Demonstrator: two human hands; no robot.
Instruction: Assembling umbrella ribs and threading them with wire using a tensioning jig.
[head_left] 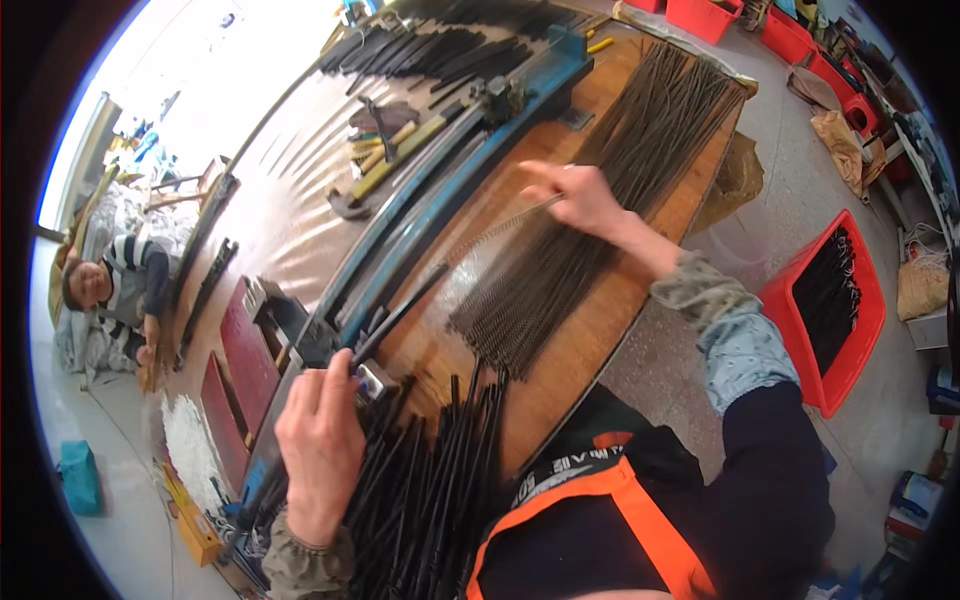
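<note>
The left hand [322,440] is at the near left of the desk [545,420], its fingers drawn narrow around the near end of a black tube [402,312]. The tube slants out beyond the fingertips, toward the far right. At its far end a thin coiled rod [500,230] meets it in line; how deep the rod sits inside is too small to tell. The rod runs on to the right hand [585,198], where the thumb and lower fingers pinch its far end, while the index finger points out to the left, clear of the rod.

Just right of the rod, and under the right hand, a broad bundle of coiled rods [560,270] lies along the desk, far right to near left. More black tubes [440,490] are heaped at the near edge, just right of the left hand. A blue metal rail [430,212] stands to the left of the rod, and beyond it lies a hammer [405,155]. A red crate [868,370] holding dark pieces is on the floor at the right
</note>
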